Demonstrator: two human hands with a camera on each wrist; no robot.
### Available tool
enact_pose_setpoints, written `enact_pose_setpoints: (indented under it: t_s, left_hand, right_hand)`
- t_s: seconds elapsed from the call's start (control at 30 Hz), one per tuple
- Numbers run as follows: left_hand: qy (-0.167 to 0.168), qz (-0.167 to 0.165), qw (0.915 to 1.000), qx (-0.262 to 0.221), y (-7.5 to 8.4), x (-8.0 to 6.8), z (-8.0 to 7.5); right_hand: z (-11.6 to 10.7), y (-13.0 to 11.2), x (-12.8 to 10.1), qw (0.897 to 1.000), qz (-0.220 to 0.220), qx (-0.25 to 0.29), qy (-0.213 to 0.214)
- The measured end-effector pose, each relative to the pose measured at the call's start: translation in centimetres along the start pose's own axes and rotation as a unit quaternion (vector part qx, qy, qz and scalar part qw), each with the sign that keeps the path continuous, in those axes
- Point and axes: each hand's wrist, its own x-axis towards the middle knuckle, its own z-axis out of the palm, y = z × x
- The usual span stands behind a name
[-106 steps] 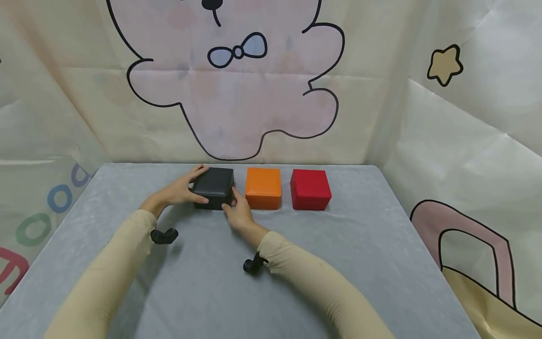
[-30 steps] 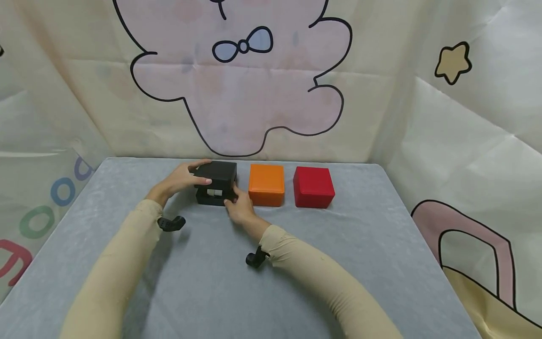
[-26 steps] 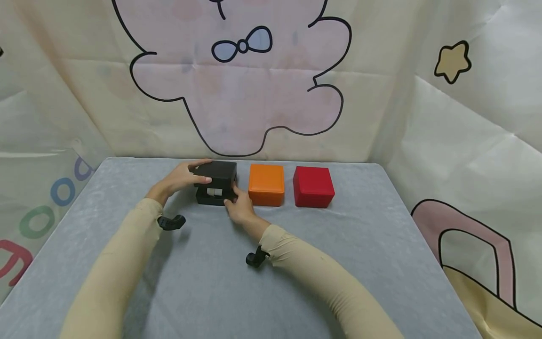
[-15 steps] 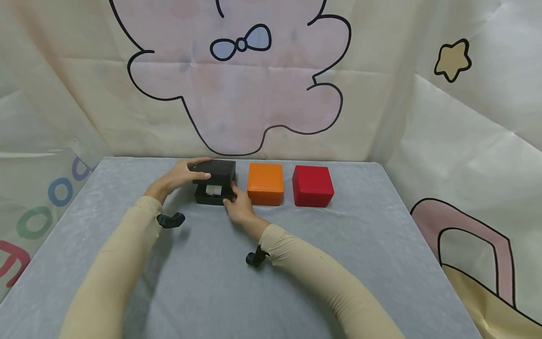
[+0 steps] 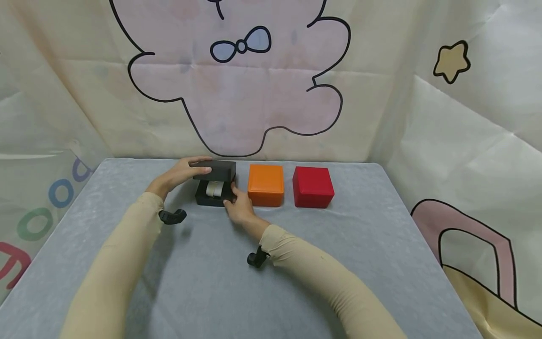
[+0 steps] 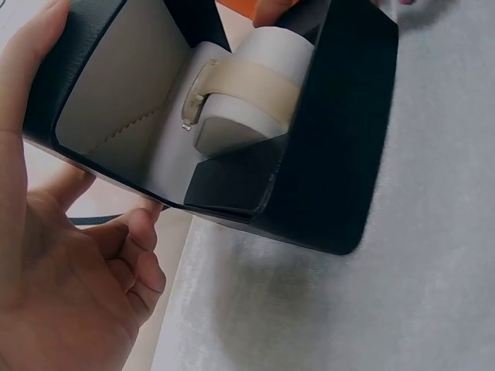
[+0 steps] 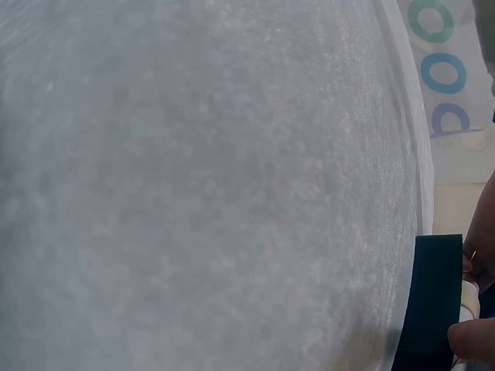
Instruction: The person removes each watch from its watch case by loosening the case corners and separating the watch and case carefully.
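A black watch box (image 5: 203, 200) stands at the back left of the table, its hinged lid (image 5: 219, 168) partly raised. My left hand (image 5: 178, 175) grips the lid from the left, thumb along the front and fingers behind. At the box's right front corner, my right hand (image 5: 240, 207) holds the base. Inside, a white cushion (image 6: 282, 45) carries a watch with a cream strap (image 6: 259, 89), best seen in the left wrist view; its dial is hidden. The right wrist view catches only the box's front wall (image 7: 433, 309) and the tip of my right thumb (image 7: 476, 338).
To the right of the watch box stand a closed orange box (image 5: 265, 186) and a closed red box (image 5: 313, 187), in one row. A grey cloth covers the table (image 5: 237, 282). Printed curtains (image 5: 262, 108) hang behind it and at both sides.
The black box was closed at first. My left hand has tilted its lid up and back, and the white cushion inside shows more and more. My right hand has stayed at the base.
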Motion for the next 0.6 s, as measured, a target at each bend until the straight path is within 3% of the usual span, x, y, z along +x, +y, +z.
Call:
enact_pose_setpoints:
  t_s: [0.33,0.6]
  left_hand:
    - [-0.033,0.004,0.9994,-0.012,0.7,0.5,-0.7]
    - [-0.014,-0.056,0.9983,-0.004,1.9,1.2,-0.5]
  right_hand:
    - [-0.1,-0.3,0.0,1.000,-0.004,-0.006,0.003]
    - [0.0,-0.3,-0.1,1.000,-0.008,0.000,0.003]
